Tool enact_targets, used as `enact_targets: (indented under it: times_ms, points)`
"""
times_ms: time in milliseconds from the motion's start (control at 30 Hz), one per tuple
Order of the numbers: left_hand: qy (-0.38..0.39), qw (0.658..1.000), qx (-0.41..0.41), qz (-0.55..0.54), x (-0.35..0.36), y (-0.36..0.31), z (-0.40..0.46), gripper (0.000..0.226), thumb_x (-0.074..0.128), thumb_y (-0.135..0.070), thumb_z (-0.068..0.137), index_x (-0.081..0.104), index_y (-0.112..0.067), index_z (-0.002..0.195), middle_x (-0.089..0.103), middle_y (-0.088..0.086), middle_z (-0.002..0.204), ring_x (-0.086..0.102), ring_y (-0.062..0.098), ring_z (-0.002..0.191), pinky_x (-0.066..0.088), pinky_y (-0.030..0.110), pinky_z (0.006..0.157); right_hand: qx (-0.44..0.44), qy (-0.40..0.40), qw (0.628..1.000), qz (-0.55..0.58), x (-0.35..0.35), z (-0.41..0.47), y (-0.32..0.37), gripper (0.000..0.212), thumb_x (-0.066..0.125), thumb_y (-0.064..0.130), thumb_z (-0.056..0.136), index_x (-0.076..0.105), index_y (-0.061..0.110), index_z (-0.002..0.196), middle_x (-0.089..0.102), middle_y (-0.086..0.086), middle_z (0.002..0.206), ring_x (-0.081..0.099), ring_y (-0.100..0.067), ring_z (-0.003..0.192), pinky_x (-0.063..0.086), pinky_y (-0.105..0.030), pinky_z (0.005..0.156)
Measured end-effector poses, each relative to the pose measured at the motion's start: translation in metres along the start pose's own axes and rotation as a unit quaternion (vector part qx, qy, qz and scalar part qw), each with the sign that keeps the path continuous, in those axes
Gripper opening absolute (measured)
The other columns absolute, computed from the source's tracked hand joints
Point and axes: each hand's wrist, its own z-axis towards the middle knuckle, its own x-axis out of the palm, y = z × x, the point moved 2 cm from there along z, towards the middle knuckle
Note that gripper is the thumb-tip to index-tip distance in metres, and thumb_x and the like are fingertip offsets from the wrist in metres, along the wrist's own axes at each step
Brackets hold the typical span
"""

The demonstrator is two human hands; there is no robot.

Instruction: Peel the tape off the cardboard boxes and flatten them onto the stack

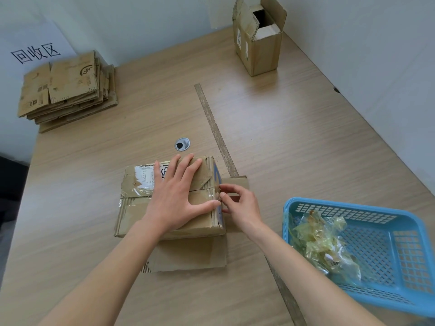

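Observation:
A taped cardboard box (136,212) sits at the middle of the table, with clear tape (134,192) running along its top seam and a torn label at its far left. My left hand (179,196) lies flat on the box top, fingers spread. At the box's right edge my right hand (240,203) pinches the end of the tape with curled fingers. A stack of flattened boxes (68,90) lies at the far left. A tall open box (259,36) stands at the far right.
A blue plastic basket (376,250) holding crumpled peeled tape sits at the right front. Loose box flaps lie under the box toward me and to its right. A round cable grommet (182,144) and a seam strip mark the tabletop. Walls close in behind and right.

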Motion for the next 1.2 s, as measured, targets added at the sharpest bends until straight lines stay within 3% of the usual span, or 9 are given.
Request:
enact_targets:
  times_ms: [267, 400, 533, 733, 900, 1100, 1200]
  points:
    - [-0.001, 1.000, 0.002, 0.000, 0.0011, -0.0001, -0.0004, 0.111, 0.027, -0.099, 0.071, 0.028, -0.028, 0.156, 0.025, -0.006, 0.163, 0.014, 0.023, 0.155, 0.003, 0.065, 0.122, -0.008, -0.009, 1.000, -0.012, -0.0009, -0.0009, 0.0025, 0.012, 0.070, 0.011, 0.095, 0.073, 0.023, 0.095, 0.075, -0.001, 0.097, 0.073, -0.015, 0.092, 0.065, -0.040, 0.073]
    - [-0.003, 1.000, 0.002, -0.001, 0.0008, -0.0002, -0.0004, 0.111, 0.027, -0.099, 0.071, 0.030, -0.027, 0.156, 0.027, -0.006, 0.163, 0.015, 0.023, 0.154, 0.002, 0.064, 0.122, -0.025, -0.017, 0.999, -0.035, -0.0009, -0.0010, 0.0030, 0.022, 0.070, 0.019, 0.095, 0.070, 0.025, 0.115, 0.071, 0.003, 0.109, 0.073, -0.013, 0.092, 0.065, -0.038, 0.073]
    - [-0.004, 1.000, 0.002, 0.001, 0.0017, 0.0011, 0.0001, 0.110, 0.027, -0.099, 0.071, 0.029, -0.028, 0.156, 0.026, -0.006, 0.163, 0.015, 0.023, 0.155, 0.003, 0.064, 0.122, -0.042, -0.021, 0.996, -0.080, 0.0030, -0.0035, 0.0012, 0.031, 0.065, 0.041, 0.084, 0.077, 0.029, 0.110, 0.075, 0.009, 0.101, 0.073, -0.009, 0.090, 0.063, -0.041, 0.077]
    - [-0.006, 1.000, 0.002, -0.001, 0.0014, 0.0005, -0.0005, 0.110, 0.028, -0.099, 0.071, 0.029, -0.028, 0.156, 0.026, -0.006, 0.163, 0.015, 0.023, 0.155, 0.002, 0.064, 0.122, -0.034, -0.027, 0.999, -0.033, -0.0037, -0.0052, 0.0031, 0.012, 0.073, 0.014, 0.093, 0.076, 0.018, 0.104, 0.075, 0.004, 0.094, 0.075, -0.011, 0.082, 0.065, -0.037, 0.069]
    - [-0.008, 1.000, 0.001, -0.005, 0.0010, -0.0007, -0.0005, 0.112, 0.026, -0.099, 0.071, 0.031, -0.027, 0.156, 0.027, -0.006, 0.163, 0.015, 0.022, 0.155, 0.003, 0.064, 0.122, -0.037, -0.015, 0.999, -0.028, -0.0035, -0.0017, 0.0016, 0.026, 0.070, 0.017, 0.095, 0.071, 0.022, 0.121, 0.072, 0.006, 0.106, 0.074, -0.013, 0.084, 0.065, -0.037, 0.070]
    - [-0.004, 1.000, 0.000, -0.001, 0.0013, 0.0007, 0.0001, 0.111, 0.025, -0.100, 0.071, 0.029, -0.028, 0.156, 0.026, -0.007, 0.163, 0.014, 0.023, 0.155, 0.002, 0.063, 0.122, -0.062, -0.065, 0.994, -0.065, 0.0028, -0.0007, 0.0018, 0.010, 0.072, 0.023, 0.094, 0.079, 0.021, 0.101, 0.076, 0.009, 0.091, 0.072, -0.010, 0.086, 0.064, -0.040, 0.072]
    - [-0.004, 1.000, -0.002, -0.002, 0.0014, 0.0012, -0.0002, 0.111, 0.028, -0.099, 0.071, 0.028, -0.029, 0.156, 0.025, -0.007, 0.163, 0.014, 0.022, 0.155, 0.002, 0.064, 0.122, -0.126, -0.073, 0.973, -0.180, 0.0049, -0.0016, 0.0071, 0.011, 0.065, 0.024, 0.098, 0.073, 0.016, 0.100, 0.071, 0.005, 0.094, 0.066, -0.010, 0.089, 0.054, -0.028, 0.079]
